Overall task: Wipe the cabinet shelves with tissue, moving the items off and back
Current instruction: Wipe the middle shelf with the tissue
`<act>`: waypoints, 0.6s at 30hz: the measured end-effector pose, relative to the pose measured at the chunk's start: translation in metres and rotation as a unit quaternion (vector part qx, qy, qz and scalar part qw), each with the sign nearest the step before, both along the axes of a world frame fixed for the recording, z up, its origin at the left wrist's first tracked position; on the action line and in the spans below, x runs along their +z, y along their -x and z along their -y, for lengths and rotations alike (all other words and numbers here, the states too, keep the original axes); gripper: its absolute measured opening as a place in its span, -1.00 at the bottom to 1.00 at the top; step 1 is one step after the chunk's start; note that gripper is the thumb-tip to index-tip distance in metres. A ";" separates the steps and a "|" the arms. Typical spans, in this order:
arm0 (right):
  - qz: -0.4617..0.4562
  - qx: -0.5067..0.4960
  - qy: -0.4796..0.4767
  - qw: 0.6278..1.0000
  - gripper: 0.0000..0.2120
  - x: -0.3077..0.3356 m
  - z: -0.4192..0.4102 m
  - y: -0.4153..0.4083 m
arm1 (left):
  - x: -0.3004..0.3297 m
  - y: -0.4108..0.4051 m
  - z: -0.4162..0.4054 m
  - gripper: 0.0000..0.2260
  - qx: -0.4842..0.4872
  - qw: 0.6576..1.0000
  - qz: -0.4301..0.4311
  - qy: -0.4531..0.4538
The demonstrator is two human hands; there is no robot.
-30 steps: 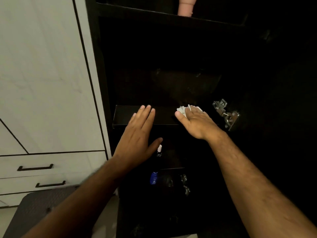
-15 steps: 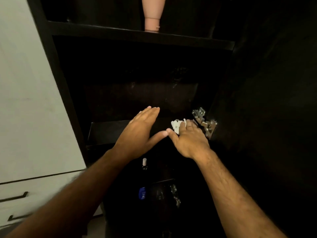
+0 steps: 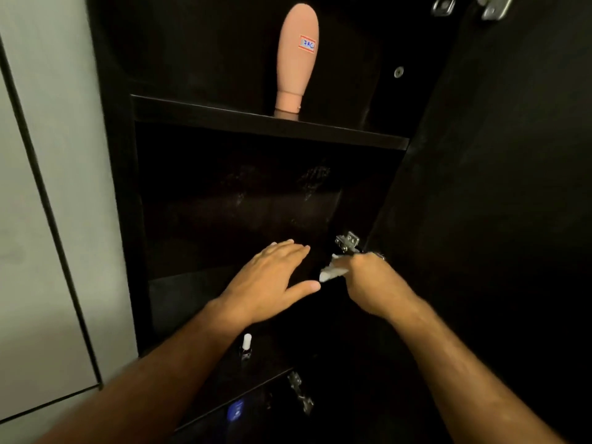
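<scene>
A dark open cabinet fills the view. My right hand point(image 3: 371, 282) is closed around a crumpled white tissue point(image 3: 331, 273) at the right end of the middle shelf point(image 3: 179, 288), just below a metal hinge point(image 3: 347, 242). My left hand point(image 3: 272, 282) hovers flat over the same shelf, fingers spread, holding nothing, its thumb almost touching the tissue. A pink tube point(image 3: 296, 59) with a small label stands cap-down on the upper shelf point(image 3: 224, 115). A small dark bottle with a white cap point(image 3: 246, 346) stands on the shelf below my left wrist.
The open cabinet door point(image 3: 496, 187) stands on the right, close to my right arm. A white panelled wall or cupboard front point(image 3: 41, 187) lies to the left. A blue-labelled item point(image 3: 235, 410) and a second hinge point(image 3: 299, 392) show dimly lower down.
The view has tilted upward, bringing the whole pink tube into sight. My right hand slid right toward the hinge and curled over the tissue. My left hand stayed flat beside it.
</scene>
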State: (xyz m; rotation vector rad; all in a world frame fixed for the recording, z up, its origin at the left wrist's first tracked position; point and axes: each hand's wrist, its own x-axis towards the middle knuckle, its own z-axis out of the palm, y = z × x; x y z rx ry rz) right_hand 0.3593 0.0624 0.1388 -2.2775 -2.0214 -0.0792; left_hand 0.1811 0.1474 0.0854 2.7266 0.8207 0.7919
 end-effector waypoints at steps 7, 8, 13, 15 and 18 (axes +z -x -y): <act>0.276 -0.063 -0.126 0.951 -0.43 0.051 -0.055 -0.004 | -0.012 0.006 -0.004 -0.32 -0.019 0.999 -0.015 0.039; 0.311 -0.087 -0.105 0.941 -0.43 0.044 -0.061 -0.005 | -0.012 0.007 -0.005 -0.32 -0.020 0.999 -0.015 0.045; 0.344 -0.119 -0.051 0.930 -0.29 0.008 -0.076 -0.005 | -0.014 0.006 -0.006 -0.31 -0.019 0.997 -0.033 0.064; 0.353 -0.131 -0.031 0.926 -0.24 -0.002 -0.079 -0.004 | -0.013 0.006 -0.006 -0.31 -0.021 0.997 -0.035 0.072; 0.350 -0.156 -0.004 0.924 -0.13 -0.013 -0.083 0.001 | -0.011 0.006 -0.004 -0.32 -0.024 0.995 -0.038 0.084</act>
